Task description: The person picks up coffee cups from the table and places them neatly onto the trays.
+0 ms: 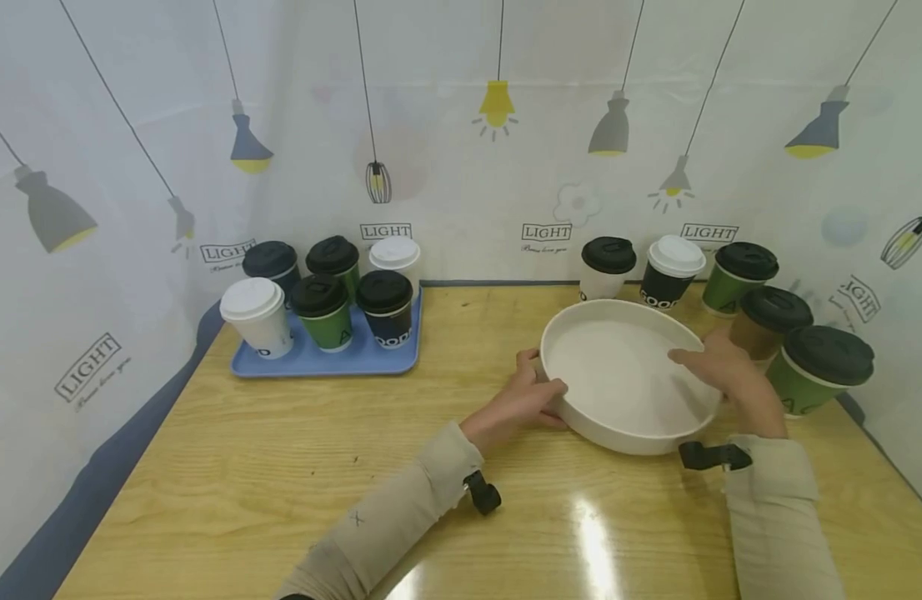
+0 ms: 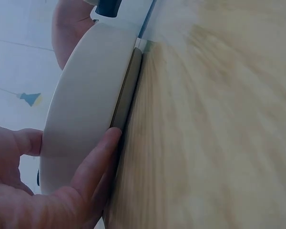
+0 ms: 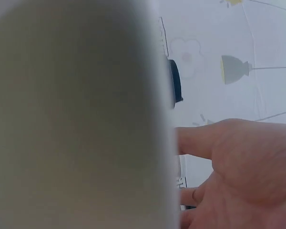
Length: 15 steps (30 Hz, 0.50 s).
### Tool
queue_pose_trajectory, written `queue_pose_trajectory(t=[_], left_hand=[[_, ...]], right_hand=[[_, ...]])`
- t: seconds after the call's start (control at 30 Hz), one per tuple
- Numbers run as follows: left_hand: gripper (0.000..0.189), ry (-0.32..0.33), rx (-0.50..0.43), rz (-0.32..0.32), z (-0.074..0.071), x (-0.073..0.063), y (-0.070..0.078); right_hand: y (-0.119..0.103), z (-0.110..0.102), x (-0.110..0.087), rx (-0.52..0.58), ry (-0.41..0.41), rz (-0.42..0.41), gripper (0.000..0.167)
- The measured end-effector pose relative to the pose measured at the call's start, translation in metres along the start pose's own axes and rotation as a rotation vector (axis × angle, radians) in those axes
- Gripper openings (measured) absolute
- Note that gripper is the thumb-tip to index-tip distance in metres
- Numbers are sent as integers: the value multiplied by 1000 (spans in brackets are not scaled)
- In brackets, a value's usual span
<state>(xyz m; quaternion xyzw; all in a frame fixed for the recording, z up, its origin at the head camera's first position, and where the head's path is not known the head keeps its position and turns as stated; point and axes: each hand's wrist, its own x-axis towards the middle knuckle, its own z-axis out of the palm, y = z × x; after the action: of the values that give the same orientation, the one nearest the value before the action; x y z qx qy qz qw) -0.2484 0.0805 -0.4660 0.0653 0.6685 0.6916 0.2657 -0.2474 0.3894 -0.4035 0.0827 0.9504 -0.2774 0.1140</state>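
Note:
A round white tray (image 1: 626, 371) with a raised rim is held between both hands over the right half of the table. On its left side my left hand (image 1: 523, 398) grips the wall, thumb at the rim and fingers low near the base. The left wrist view shows the tray's wall (image 2: 88, 105) close over the wood, its underside edge dark. My right hand (image 1: 719, 367) holds the opposite side, thumb over the rim; its fingers are partly hidden behind the wall. In the right wrist view the tray (image 3: 81, 124) fills the left part, beside the right hand (image 3: 250, 164).
A blue rectangular tray (image 1: 333, 364) at the back left carries several lidded paper cups, such as a green one (image 1: 326, 321). More lidded cups stand behind and right of the round tray, the nearest a green cup (image 1: 809, 379). A printed curtain (image 1: 461, 183) hangs behind the table (image 1: 281, 483).

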Motion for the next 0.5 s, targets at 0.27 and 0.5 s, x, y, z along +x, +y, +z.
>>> queue_pose_trajectory(t=[0.27, 0.5], left_hand=[[82, -31, -22, -5, -28, -20, -4], [82, -12, -1, -16, -50, -34, -4]], right_hand=[[-12, 11, 4, 74, -72, -21, 75], [-25, 23, 4, 134, -142, -69, 72]])
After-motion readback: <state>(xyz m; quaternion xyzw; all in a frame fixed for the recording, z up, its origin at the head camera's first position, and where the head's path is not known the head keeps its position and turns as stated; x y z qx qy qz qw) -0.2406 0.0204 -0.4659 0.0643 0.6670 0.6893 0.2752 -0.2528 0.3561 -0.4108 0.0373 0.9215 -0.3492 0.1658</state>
